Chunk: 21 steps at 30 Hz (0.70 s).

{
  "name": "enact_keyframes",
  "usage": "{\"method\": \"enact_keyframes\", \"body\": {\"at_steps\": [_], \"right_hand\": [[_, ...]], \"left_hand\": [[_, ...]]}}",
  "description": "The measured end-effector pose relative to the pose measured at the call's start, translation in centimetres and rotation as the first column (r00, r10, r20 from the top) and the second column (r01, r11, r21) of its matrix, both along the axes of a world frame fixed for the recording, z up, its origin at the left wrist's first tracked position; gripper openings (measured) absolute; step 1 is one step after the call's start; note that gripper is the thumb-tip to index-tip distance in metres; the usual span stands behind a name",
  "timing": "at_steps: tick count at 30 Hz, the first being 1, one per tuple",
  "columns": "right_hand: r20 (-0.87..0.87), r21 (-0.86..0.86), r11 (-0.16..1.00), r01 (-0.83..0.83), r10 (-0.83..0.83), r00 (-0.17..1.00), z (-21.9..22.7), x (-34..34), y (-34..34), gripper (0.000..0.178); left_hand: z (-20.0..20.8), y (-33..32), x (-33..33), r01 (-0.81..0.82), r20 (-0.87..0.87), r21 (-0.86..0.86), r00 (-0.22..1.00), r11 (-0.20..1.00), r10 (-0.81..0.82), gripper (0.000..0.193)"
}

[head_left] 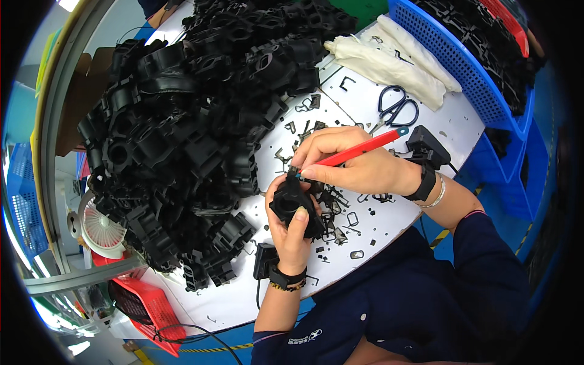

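My left hand (291, 244) grips a black moulded plastic part (283, 208) with a round opening, the thumb lying across its near side. Closed round a slim red-handled tool (356, 150), my right hand (365, 173) rests over the part's far end. The tool slants up to the right and has a dark teal butt end; its working tip is hidden by the fingers near the part's upper edge. Small black offcuts (331, 234) lie scattered on the white table (380, 222) beneath and around both hands.
A large heap of black plastic parts (182, 140) covers the left and back. Dark-handled scissors (396, 109) and white cloth gloves (389, 61) lie at the back right, beside a blue crate (453, 58) of black pieces. A red basket (159, 304) and small fan (102, 226) stand left.
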State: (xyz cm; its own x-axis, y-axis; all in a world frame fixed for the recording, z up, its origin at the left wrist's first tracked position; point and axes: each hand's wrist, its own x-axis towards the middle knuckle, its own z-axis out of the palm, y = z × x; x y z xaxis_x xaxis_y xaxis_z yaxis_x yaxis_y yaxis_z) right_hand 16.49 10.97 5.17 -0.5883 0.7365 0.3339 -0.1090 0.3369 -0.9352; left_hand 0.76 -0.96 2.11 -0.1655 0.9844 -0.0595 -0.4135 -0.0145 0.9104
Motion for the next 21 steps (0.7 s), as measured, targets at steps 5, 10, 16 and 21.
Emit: {"method": "enact_keyframes", "body": {"at_steps": [5, 10, 16, 21], "right_hand": [[0.045, 0.034, 0.999, -0.017, 0.015, 0.999, 0.0, 0.1, 0.0, 0.012], [0.052, 0.1, 0.995, -0.002, -0.004, 0.999, 0.0, 0.0, 0.0, 0.011], [0.005, -0.305, 0.946, -0.109, 0.116, 0.993, -0.1, 0.6, 0.6, 0.02], [-0.126, -0.472, 0.85, -0.235, 0.198, 0.972, -0.3, 0.9, 1.0, 0.024]], "left_hand": [[-0.2, 0.0, 0.0, 0.002, -0.016, 0.001, 1.0, 1.0, -0.002, 0.068], [-0.3, -0.1, -0.1, 0.001, -0.025, -0.004, 1.0, 1.0, -0.001, 0.068], [-0.1, 0.0, -0.4, 0.098, 0.023, 0.011, 0.995, 0.995, -0.099, 0.067], [-0.2, -0.3, -0.5, 0.15, 0.156, -0.013, 0.977, 0.989, -0.147, 0.064]]}}
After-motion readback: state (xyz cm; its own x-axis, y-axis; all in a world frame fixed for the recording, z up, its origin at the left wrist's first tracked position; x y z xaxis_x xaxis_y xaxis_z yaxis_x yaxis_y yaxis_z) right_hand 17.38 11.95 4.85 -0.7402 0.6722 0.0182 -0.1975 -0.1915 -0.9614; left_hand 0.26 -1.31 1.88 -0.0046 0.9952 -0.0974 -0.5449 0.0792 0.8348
